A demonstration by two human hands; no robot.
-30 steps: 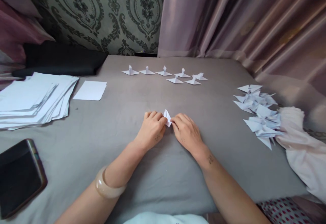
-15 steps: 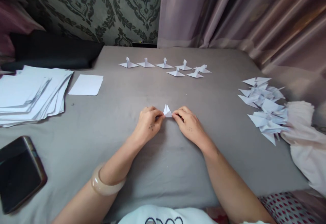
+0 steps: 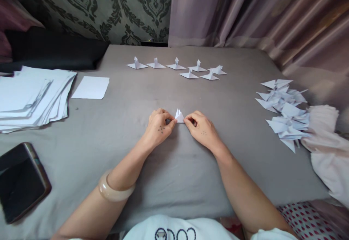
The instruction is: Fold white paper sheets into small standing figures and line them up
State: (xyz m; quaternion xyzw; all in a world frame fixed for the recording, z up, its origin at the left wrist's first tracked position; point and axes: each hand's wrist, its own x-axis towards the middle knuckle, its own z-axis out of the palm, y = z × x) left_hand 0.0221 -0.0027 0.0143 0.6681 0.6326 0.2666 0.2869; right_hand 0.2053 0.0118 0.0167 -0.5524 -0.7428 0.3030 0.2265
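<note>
A small folded white paper piece (image 3: 179, 116) rests on the grey cloth surface (image 3: 174, 167) in the middle of the view. My left hand (image 3: 158, 127) pinches its left corner with curled fingers. My right hand (image 3: 200, 129) pinches its right corner in the same way. A pale bangle (image 3: 113, 192) sits on my left forearm.
Several finished folded paper figures (image 3: 177, 67) stand in a row at the back. A heap of folded paper triangles (image 3: 285, 112) lies at the right beside pale cloth (image 3: 327, 152). A stack of white sheets (image 3: 32, 98), a single sheet (image 3: 91, 87) and a dark phone (image 3: 20, 180) lie at the left.
Both hands have shifted slightly away from me with the paper piece, which has gone from tilted between the fingers to a small flattened triangle pinched at both corners.
</note>
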